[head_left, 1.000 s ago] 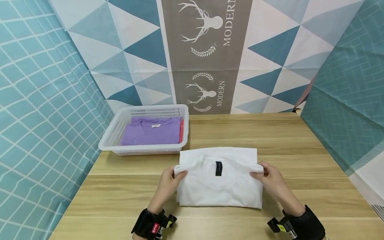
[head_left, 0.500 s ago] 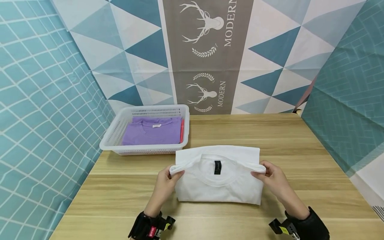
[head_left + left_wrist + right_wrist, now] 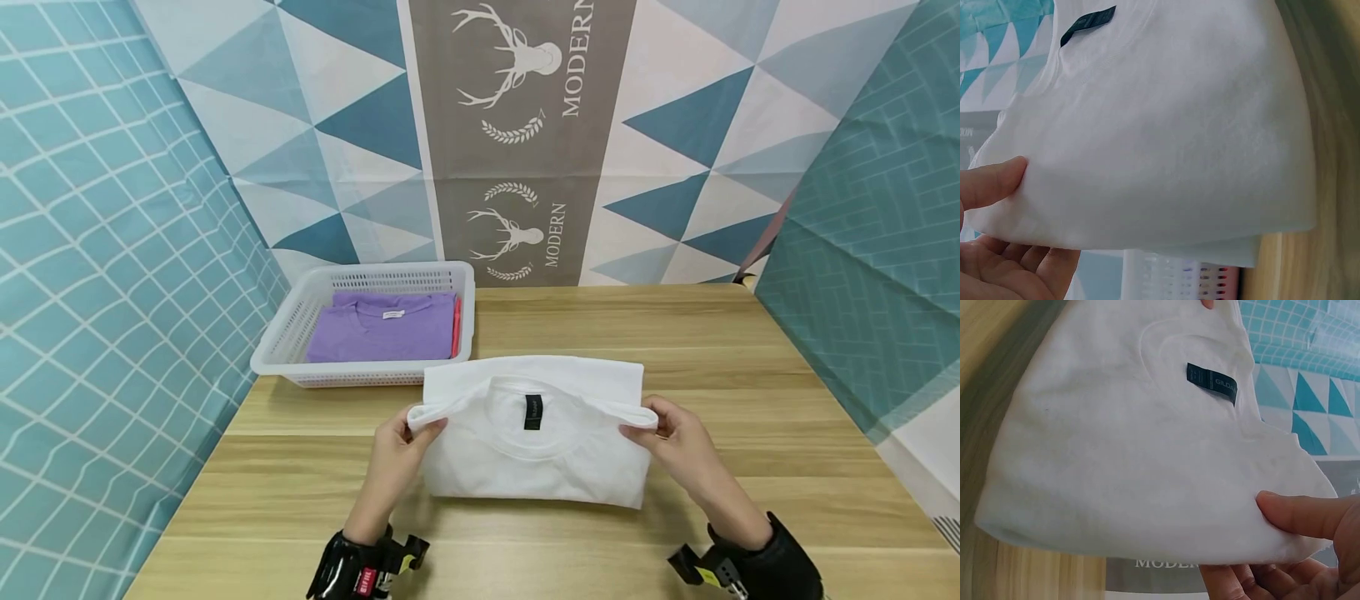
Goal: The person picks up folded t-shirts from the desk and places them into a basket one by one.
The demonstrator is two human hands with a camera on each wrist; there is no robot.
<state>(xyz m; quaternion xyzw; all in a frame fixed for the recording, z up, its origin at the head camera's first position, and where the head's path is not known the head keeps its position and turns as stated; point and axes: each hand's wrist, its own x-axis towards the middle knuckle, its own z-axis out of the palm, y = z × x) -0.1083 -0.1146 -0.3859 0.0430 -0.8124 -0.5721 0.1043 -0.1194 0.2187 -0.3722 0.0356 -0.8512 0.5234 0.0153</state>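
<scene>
A folded white T-shirt with a black neck label is held up between both hands at the middle of the table. My left hand pinches its left shoulder edge, thumb on top and fingers beneath. On the opposite side my right hand pinches the right shoulder edge the same way. In the left wrist view the white cloth hangs from the thumb and fingers. The right wrist view shows the cloth with its lower fold drooping; the label is partly curled.
Behind and to the left, a white plastic basket holds a folded purple T-shirt and a red folded item at its right side. The wooden table meets patterned cloth walls at the back and sides.
Both hands keep their pinch while the white T-shirt shifts left and slightly away toward the basket. The left hand moves farther left; the right moves only a little.
</scene>
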